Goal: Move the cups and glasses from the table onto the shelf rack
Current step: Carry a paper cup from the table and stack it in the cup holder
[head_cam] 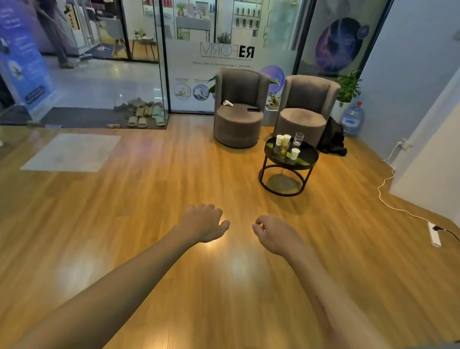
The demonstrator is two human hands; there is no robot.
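Sitting on round table (pixel 311 158), cups (pixel 282 141) well beyond both empty grips.

One wide-angle view from a camera on the person's head, looking forward and down across a wooden floor (pixel 163 195). Both bare forearms reach in from the bottom edge, close to the lens. A small round table (pixel 305 158) and two armchairs (pixel 239 109) stand well apart, further back, before a glass wall (pixel 193 84)
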